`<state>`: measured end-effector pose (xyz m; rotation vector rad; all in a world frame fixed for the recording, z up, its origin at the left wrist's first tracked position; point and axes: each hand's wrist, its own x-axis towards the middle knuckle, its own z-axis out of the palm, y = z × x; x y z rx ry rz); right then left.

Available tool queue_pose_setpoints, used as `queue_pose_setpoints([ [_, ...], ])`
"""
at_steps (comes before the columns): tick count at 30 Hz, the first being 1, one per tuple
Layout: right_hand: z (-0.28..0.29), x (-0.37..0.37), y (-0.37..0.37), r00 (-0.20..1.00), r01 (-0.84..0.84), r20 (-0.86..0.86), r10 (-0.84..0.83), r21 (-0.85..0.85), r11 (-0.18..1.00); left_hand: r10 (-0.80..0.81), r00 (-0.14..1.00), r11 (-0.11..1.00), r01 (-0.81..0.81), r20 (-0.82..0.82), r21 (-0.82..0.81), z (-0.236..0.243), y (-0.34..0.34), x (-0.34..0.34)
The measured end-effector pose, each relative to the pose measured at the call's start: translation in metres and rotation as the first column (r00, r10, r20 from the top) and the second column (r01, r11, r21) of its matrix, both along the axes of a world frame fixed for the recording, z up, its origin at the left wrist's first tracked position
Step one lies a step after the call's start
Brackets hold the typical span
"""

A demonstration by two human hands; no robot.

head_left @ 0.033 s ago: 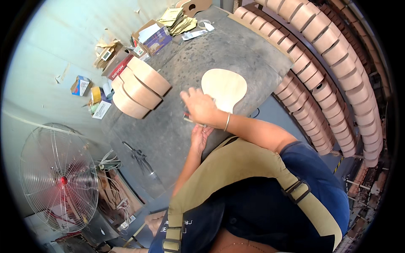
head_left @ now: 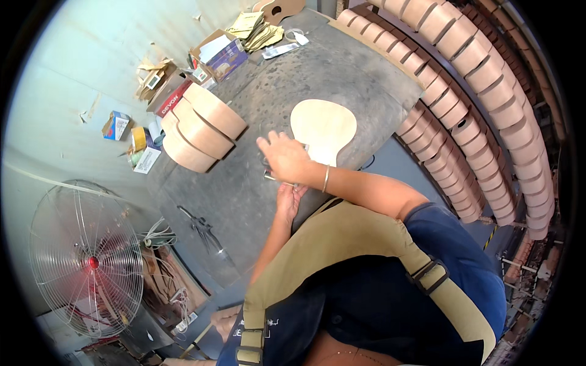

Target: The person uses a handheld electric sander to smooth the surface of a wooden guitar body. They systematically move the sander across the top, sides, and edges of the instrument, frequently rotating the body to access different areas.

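Note:
My right hand [head_left: 285,160] is curled over a small object with metallic and dark parts [head_left: 268,175]. Most of that object is hidden beneath the palm, so its kind does not show. Just below, my left hand [head_left: 289,200] is closed at its lower end, fingertips partly covered by the right hand. To the right lies a flat, pale wooden panel [head_left: 323,125] shaped like a small guitar body, its narrow end behind my right wrist. Several bent-wood instrument bodies [head_left: 204,125] stand together on the left of the dark worktable [head_left: 262,116].
A black clamp-like tool [head_left: 204,229] lies at the table's left edge. Boxes [head_left: 226,58] and yellow sandpaper-like sheets [head_left: 259,30] sit at the back. A wire-caged fan [head_left: 91,262] stands left; racks of curved wooden pieces [head_left: 452,104] line the right.
My right hand has shifted slightly left and down over the object. A reddish part beside its fingers no longer shows. My left hand stays nearly in place.

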<state>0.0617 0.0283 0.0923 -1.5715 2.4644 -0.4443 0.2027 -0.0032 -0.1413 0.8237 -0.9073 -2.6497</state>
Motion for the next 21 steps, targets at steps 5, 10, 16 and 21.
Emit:
queue_pose_setpoints([
  [5,-0.009,-0.012,-0.008,0.999,0.017,-0.043,-0.023,-0.130,0.991,0.006,0.999,1.000,-0.006,0.037,0.004,0.019,0.005,-0.002],
  [10,-0.011,0.008,0.019,1.000,-0.024,-0.012,0.023,-0.089,0.996,0.126,0.987,0.992,-0.125,0.105,-0.011,0.033,0.011,-0.008],
  [16,-0.002,-0.013,0.043,1.000,0.028,0.013,-0.026,-0.143,0.989,0.014,0.999,1.000,-0.014,0.043,0.018,0.015,0.000,0.000],
  [21,-0.006,0.005,0.101,0.993,-0.063,0.085,0.079,-0.176,0.982,0.053,0.993,0.997,-0.058,0.101,0.052,0.030,0.007,0.003],
])
